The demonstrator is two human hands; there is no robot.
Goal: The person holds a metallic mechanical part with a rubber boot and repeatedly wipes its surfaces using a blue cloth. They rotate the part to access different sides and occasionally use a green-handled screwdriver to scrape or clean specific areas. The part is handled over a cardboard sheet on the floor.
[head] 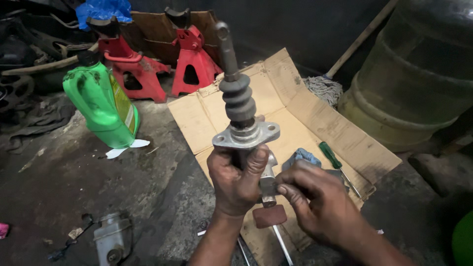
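- 1 metal cylinder part (245, 132) (grey ribbed rubber boot, rod pointing up) is held upright above the cardboard sheet (295, 113); the left hand (237, 177) is clamped round its body below the flange.
- The right hand (315, 199) is pinched on the part's lower fitting, which is mostly hidden.
- 2 red jack stands (192, 61), 1 green jug (101, 106) and 1 green-handled screwdriver (331, 156) are counted.
- 1 dark barrel (419, 74) is cut off at the frame edge.
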